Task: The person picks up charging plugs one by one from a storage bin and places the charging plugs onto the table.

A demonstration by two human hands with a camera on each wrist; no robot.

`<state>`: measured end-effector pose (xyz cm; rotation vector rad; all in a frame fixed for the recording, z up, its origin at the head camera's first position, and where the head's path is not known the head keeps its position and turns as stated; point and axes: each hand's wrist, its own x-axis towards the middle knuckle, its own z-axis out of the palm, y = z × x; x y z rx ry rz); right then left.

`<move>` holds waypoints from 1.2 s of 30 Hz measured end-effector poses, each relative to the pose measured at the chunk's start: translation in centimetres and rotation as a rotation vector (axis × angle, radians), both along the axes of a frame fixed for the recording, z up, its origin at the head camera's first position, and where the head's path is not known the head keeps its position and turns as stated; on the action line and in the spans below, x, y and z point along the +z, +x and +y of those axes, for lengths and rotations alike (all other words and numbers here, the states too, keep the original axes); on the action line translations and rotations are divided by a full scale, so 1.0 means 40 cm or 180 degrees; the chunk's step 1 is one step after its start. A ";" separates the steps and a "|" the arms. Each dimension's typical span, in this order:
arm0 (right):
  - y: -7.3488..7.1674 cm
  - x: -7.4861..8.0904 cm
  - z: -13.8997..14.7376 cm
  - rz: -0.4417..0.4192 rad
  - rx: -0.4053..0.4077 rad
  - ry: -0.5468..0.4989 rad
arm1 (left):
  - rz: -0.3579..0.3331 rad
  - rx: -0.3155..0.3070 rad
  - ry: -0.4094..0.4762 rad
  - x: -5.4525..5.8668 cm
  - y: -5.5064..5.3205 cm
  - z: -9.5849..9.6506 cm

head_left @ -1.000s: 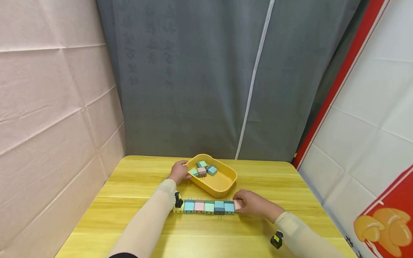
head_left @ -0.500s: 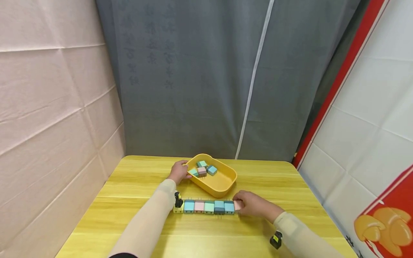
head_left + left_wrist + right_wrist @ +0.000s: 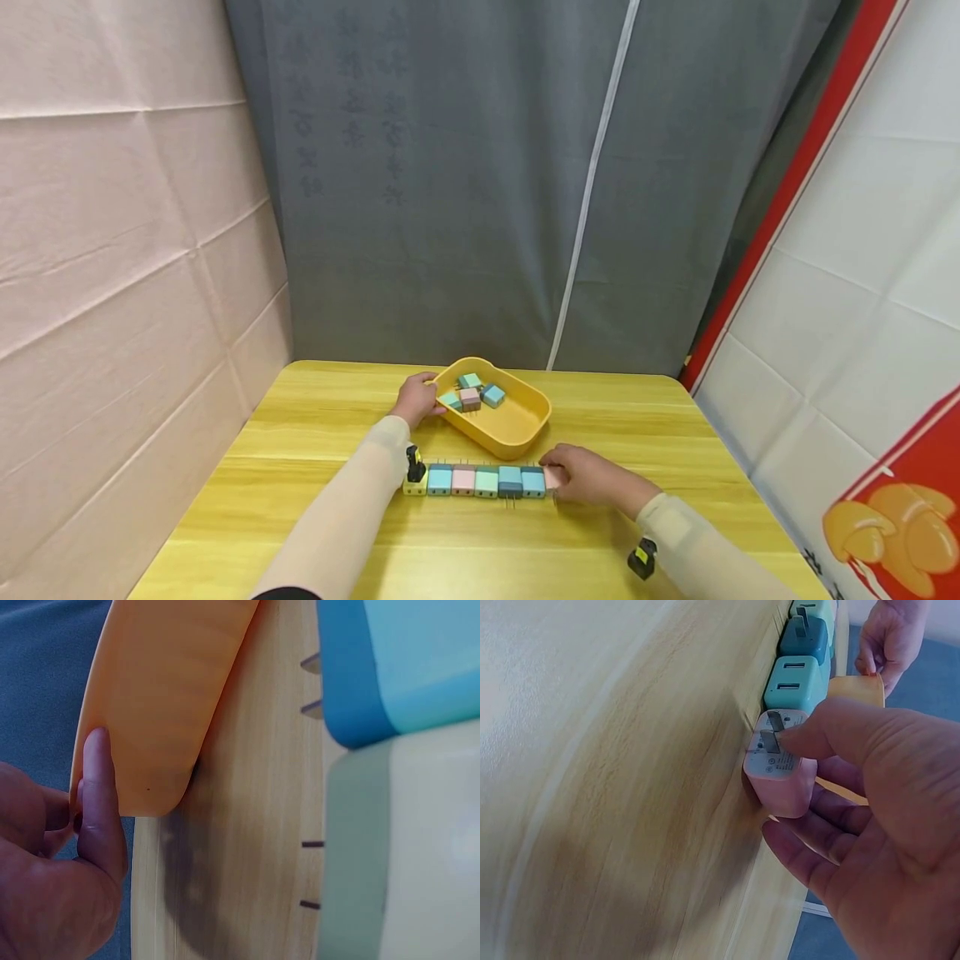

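My left hand (image 3: 413, 402) pinches the left rim of a yellow plastic tray (image 3: 519, 423). In the left wrist view the thumb (image 3: 103, 806) lies against the tray's outer wall, the other fingers partly hidden behind the rim. My right hand (image 3: 592, 477) holds a pink USB wall charger (image 3: 782, 787) at the right end of a row of chargers. Its two flat prongs face the near side, the thumb close beside them. A light blue charger (image 3: 533, 483) with two USB slots sits directly beside it. Further left stand a dark blue charger (image 3: 509, 483) and a green charger (image 3: 486, 483).
Several chargers lie in the tray, among them a pink charger (image 3: 469, 399) and a blue charger (image 3: 492, 396). A pale yellow charger (image 3: 414, 487) forms the row's left end. All stand on a wood-grain table (image 3: 315, 500), with a grey curtain (image 3: 450, 208) behind it.
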<state>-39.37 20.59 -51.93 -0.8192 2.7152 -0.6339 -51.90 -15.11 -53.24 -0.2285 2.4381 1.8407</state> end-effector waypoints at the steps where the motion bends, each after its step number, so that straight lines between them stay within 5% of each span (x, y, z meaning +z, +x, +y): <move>1: 0.001 0.001 0.001 -0.0021 0.0008 -0.0002 | 0.0003 -0.0005 0.0002 0.000 0.000 0.000; 15: -0.028 0.064 -0.006 -0.0091 0.0017 -0.0367 | -0.0012 -0.0022 -0.0005 0.001 0.003 0.002; 20: -0.092 0.098 -0.048 0.0360 0.0063 -0.0386 | -0.0025 -0.0011 -0.0002 0.001 -0.003 -0.001; 26: -0.186 0.113 -0.127 0.0546 0.0067 -0.0086 | -0.0006 0.0006 0.0016 -0.009 -0.003 -0.012; 36: -0.294 0.086 -0.235 0.0904 0.0303 0.0544 | 0.0023 -0.0021 0.0019 -0.011 0.004 -0.011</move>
